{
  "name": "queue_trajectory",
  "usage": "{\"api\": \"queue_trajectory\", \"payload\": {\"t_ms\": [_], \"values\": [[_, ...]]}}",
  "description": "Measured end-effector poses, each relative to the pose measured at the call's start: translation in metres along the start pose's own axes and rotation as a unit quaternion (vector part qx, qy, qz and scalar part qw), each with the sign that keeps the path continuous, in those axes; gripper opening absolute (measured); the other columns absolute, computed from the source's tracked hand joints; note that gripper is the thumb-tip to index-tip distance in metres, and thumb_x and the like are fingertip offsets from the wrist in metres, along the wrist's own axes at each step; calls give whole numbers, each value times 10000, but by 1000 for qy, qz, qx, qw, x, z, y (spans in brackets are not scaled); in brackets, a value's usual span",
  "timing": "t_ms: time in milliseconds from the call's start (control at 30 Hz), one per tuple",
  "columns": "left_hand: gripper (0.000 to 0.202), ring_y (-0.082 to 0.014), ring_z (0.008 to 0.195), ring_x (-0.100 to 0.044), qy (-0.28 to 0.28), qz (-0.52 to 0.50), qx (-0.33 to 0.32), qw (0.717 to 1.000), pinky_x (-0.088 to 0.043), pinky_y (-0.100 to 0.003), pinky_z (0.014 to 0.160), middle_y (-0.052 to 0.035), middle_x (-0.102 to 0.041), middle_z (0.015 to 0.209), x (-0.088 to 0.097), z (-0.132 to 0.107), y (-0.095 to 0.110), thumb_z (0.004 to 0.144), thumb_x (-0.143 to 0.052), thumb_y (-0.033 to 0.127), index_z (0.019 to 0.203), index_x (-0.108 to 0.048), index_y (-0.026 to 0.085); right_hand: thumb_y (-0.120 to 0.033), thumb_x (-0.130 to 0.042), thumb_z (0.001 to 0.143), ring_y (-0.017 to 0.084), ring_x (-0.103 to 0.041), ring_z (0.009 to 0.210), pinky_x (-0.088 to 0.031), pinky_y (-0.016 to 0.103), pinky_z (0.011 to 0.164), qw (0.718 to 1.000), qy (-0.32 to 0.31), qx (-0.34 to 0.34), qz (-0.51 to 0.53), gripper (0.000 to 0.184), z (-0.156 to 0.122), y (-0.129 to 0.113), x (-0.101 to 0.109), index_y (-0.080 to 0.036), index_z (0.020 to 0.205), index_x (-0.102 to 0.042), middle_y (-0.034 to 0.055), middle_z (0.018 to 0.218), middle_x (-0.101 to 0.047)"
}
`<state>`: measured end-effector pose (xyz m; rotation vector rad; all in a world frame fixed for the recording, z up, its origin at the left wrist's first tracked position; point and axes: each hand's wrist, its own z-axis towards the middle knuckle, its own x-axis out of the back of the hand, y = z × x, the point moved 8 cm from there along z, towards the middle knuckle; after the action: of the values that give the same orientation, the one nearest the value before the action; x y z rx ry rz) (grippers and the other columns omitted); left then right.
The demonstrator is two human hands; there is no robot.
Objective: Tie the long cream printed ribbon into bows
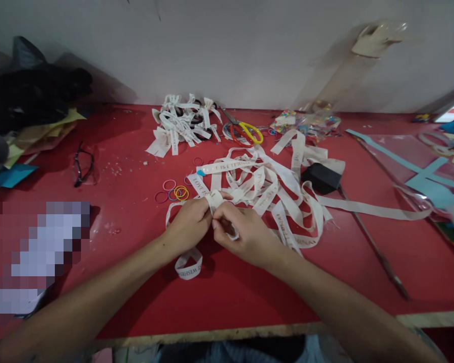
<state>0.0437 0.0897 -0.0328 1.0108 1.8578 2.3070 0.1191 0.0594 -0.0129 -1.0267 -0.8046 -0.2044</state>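
My left hand (189,222) and my right hand (244,234) meet over the red table (249,292), both pinched on a folded piece of white printed ribbon (215,199). A loop of that ribbon hangs down under my left wrist. Just behind my hands lies a loose tangle of the same ribbon (272,189). Several small coloured rubber bands (176,193) lie to the left of it.
A pile of finished ribbon bows (181,126) sits at the back, with yellow and red scissors (245,132) beside it. A black box (321,177), a thin stick (374,249), glasses (82,165), a dark bag (34,93) and blue paper strips (419,171) lie around.
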Motion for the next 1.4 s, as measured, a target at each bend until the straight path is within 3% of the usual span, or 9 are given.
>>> {"api": "queue_trajectory", "payload": {"t_ms": [1033,1400], "values": [[425,-155,865,-622,-21,44,-9,999,-471,-274,802,-7,-697,912,-2,0,2,735,-358,52,1024,-637,190,-163,-466,830,74,-450,532,-317,196,519,1000,-15,2,-9,56,0,1,0,-194,791,-440,-49,616,-485],[359,-165,756,-610,-20,96,-5,995,-466,-297,766,-22,-680,786,-2,-2,-5,745,-369,66,932,-658,170,-165,-470,829,80,-456,541,-317,201,526,1000,-20,3,-5,55,-2,1,-1,-199,793,-448,-51,611,-482]]}}
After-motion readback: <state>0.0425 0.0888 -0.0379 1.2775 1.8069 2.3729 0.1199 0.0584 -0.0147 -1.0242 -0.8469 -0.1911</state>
